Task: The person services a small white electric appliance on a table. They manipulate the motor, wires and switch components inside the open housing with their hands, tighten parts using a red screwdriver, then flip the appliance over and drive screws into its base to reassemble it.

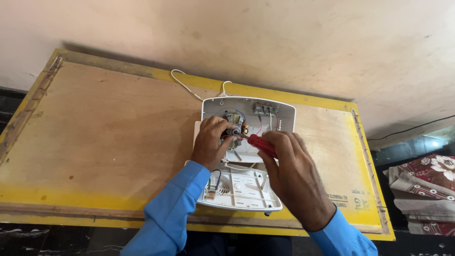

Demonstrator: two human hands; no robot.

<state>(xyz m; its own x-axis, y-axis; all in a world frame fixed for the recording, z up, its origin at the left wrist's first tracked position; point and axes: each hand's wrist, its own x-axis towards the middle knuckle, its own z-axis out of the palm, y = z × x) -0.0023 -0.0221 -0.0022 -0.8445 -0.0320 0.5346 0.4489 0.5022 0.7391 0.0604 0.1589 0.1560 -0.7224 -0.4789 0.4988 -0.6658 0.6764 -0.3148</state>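
Red-handled screwdriver [259, 144] in right hand [294, 178], tip pointing upper-left

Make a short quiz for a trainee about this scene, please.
1. True or false: the right hand holds a red-handled screwdriver.
2. What does the left hand touch? A) the white cable B) the part inside the open white casing C) the folded cloth
3. What colour is the rim of the wooden table?

Key: 1 true; 2 B; 3 yellow.
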